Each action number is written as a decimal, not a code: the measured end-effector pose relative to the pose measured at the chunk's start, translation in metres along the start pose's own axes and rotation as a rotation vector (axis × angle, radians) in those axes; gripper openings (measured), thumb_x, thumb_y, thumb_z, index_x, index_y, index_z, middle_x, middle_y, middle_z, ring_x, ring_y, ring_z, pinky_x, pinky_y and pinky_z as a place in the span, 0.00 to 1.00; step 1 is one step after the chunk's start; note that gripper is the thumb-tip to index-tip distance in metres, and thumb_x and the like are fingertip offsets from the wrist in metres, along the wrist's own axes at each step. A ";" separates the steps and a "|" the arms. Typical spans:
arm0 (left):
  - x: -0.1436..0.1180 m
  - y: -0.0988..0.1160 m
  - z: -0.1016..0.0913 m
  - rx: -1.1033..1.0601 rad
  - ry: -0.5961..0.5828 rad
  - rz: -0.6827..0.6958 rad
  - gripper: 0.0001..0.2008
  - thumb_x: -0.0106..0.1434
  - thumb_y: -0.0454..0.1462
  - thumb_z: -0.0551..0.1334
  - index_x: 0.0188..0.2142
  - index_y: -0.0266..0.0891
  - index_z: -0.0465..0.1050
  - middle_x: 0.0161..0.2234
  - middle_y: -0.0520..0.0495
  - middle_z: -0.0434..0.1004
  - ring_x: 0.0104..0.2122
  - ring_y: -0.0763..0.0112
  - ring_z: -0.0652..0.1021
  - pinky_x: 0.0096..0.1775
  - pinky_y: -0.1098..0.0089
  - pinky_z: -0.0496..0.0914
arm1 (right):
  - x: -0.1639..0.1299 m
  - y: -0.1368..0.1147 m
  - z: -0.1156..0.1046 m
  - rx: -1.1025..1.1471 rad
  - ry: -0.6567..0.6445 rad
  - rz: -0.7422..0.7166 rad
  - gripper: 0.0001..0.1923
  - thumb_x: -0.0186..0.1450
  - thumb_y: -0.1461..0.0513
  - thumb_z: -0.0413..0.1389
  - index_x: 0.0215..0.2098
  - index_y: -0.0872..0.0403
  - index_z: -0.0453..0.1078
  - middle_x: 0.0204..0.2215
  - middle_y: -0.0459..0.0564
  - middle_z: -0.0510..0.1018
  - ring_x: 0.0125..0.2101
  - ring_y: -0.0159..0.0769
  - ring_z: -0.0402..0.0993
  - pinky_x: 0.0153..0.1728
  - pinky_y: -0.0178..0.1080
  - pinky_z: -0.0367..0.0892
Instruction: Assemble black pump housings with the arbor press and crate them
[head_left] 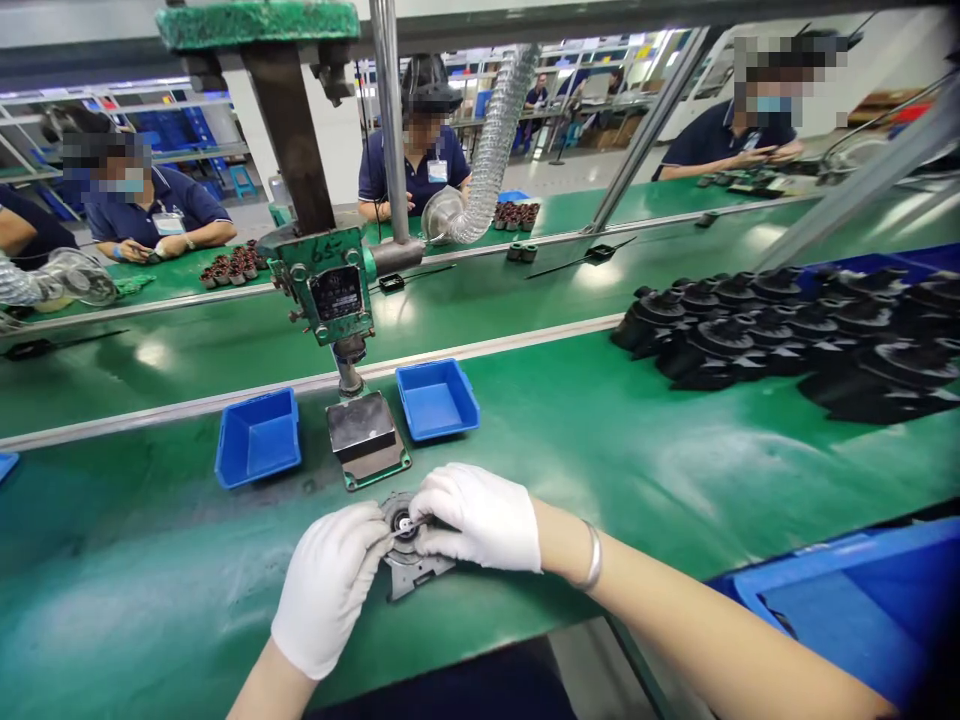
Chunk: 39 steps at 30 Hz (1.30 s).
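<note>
Both hands wear white gloves and meet over a small dark round part with a metal bracket (409, 560), which lies on the green table (615, 440) at its near edge. The left hand (330, 580) is curled against the part's left side, its fingers (371, 530) pressed to the rim. The right hand (480, 515) covers the part's upper right side; its fingers (431, 520) are bent and pinch a small pale piece (405, 524) at the centre of the part. A metal bangle (592, 555) sits on the right wrist.

Just beyond the hands stands a green bench press (330, 280). Its ram points down at a dark rectangular base plate (366, 438) fixed to the table. Two shallow blue trays flank the plate: the left blue tray (259, 440) and the right blue tray (437, 398). Their contents cannot be made out.

To the right, well apart from the hands, a heap of black moulded parts (795, 330) lies on the table, spilling from a blue bin behind it. A large blue crate (855, 600) stands at the near right corner. A flexible silver duct (495, 140) hangs down behind the press column.

Across the conveyor, three people in dark blue shirts sit at the far side; small piles of brown wound components (232, 265) lie near them.
</note>
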<state>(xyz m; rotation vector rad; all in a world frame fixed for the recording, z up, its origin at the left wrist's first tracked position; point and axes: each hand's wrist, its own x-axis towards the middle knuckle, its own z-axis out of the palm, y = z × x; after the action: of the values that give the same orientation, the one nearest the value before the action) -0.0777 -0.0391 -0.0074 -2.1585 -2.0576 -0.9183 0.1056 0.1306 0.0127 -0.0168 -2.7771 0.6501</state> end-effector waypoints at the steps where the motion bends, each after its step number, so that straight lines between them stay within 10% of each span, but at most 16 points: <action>1: -0.003 0.002 0.002 0.009 0.012 -0.019 0.09 0.65 0.36 0.59 0.43 0.48 0.74 0.44 0.47 0.81 0.42 0.60 0.81 0.42 0.61 0.77 | -0.004 -0.001 0.003 -0.024 0.011 0.005 0.22 0.65 0.46 0.56 0.44 0.56 0.70 0.36 0.51 0.76 0.35 0.39 0.71 0.37 0.41 0.65; 4: -0.013 0.007 0.009 0.000 0.036 -0.096 0.09 0.66 0.37 0.58 0.44 0.48 0.74 0.48 0.47 0.80 0.42 0.60 0.81 0.42 0.62 0.77 | -0.015 -0.006 0.015 -0.096 0.082 0.012 0.30 0.61 0.40 0.57 0.44 0.58 0.68 0.38 0.55 0.75 0.36 0.42 0.69 0.36 0.43 0.64; 14: -0.039 0.001 -0.002 -0.392 -0.097 -0.201 0.13 0.64 0.35 0.61 0.47 0.51 0.74 0.65 0.47 0.60 0.58 0.57 0.72 0.55 0.59 0.71 | -0.040 -0.023 0.047 -0.124 0.525 0.036 0.12 0.66 0.54 0.57 0.30 0.53 0.67 0.36 0.52 0.72 0.36 0.41 0.68 0.35 0.43 0.64; 17: -0.026 0.011 0.002 -0.530 0.005 -0.374 0.37 0.57 0.38 0.68 0.64 0.48 0.57 0.68 0.41 0.54 0.65 0.50 0.60 0.62 0.49 0.61 | -0.027 -0.026 0.046 0.228 0.767 0.245 0.09 0.66 0.55 0.57 0.34 0.51 0.66 0.42 0.53 0.71 0.44 0.42 0.70 0.44 0.46 0.67; 20: -0.007 0.025 0.022 -0.613 -0.064 -0.480 0.55 0.52 0.40 0.71 0.69 0.43 0.35 0.68 0.36 0.50 0.66 0.49 0.56 0.65 0.47 0.53 | -0.005 -0.029 0.046 0.639 0.688 0.377 0.16 0.72 0.55 0.45 0.55 0.50 0.62 0.54 0.56 0.71 0.55 0.41 0.68 0.56 0.48 0.64; 23: 0.005 0.030 0.043 -0.734 -0.072 -0.529 0.54 0.55 0.40 0.69 0.69 0.40 0.32 0.67 0.34 0.51 0.65 0.52 0.59 0.64 0.51 0.56 | -0.003 -0.029 0.045 0.707 0.539 0.354 0.21 0.72 0.51 0.45 0.55 0.51 0.68 0.57 0.53 0.72 0.57 0.42 0.67 0.62 0.49 0.57; 27: 0.002 0.026 0.050 -0.771 -0.060 -0.526 0.54 0.54 0.41 0.68 0.69 0.40 0.31 0.63 0.35 0.57 0.63 0.53 0.63 0.64 0.49 0.55 | -0.027 -0.016 0.043 0.752 0.891 0.489 0.25 0.71 0.48 0.44 0.25 0.51 0.71 0.19 0.47 0.75 0.27 0.38 0.75 0.47 0.48 0.72; 29: 0.000 0.025 0.048 -0.756 -0.071 -0.528 0.54 0.54 0.42 0.68 0.69 0.40 0.32 0.62 0.35 0.58 0.62 0.52 0.64 0.64 0.48 0.53 | -0.026 -0.011 0.042 0.823 0.994 0.597 0.23 0.72 0.49 0.44 0.28 0.51 0.70 0.14 0.43 0.68 0.19 0.34 0.69 0.35 0.42 0.73; 33: 0.003 0.029 0.044 -0.739 -0.083 -0.567 0.54 0.55 0.44 0.68 0.68 0.40 0.31 0.63 0.34 0.57 0.63 0.52 0.64 0.63 0.51 0.57 | -0.003 -0.019 0.045 0.759 0.625 0.391 0.25 0.69 0.47 0.48 0.57 0.52 0.66 0.44 0.53 0.79 0.49 0.42 0.73 0.55 0.46 0.66; 35: 0.005 0.030 0.044 -0.729 -0.088 -0.582 0.55 0.54 0.44 0.68 0.68 0.40 0.30 0.63 0.34 0.57 0.63 0.53 0.63 0.63 0.52 0.56 | -0.008 -0.026 0.047 0.690 0.573 0.321 0.22 0.70 0.47 0.47 0.49 0.52 0.72 0.45 0.54 0.79 0.52 0.43 0.71 0.58 0.48 0.62; 39: 0.001 0.025 0.045 -0.693 -0.095 -0.596 0.55 0.55 0.45 0.69 0.69 0.44 0.31 0.62 0.37 0.60 0.61 0.54 0.66 0.64 0.48 0.54 | -0.080 -0.022 0.040 0.666 0.830 0.579 0.27 0.72 0.52 0.42 0.18 0.51 0.65 0.15 0.47 0.68 0.24 0.38 0.72 0.34 0.43 0.70</action>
<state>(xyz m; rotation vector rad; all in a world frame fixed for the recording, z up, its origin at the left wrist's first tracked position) -0.0372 -0.0236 -0.0350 -1.8190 -2.8141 -1.8519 0.1728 0.0879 -0.0338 -0.7717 -1.6525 1.3041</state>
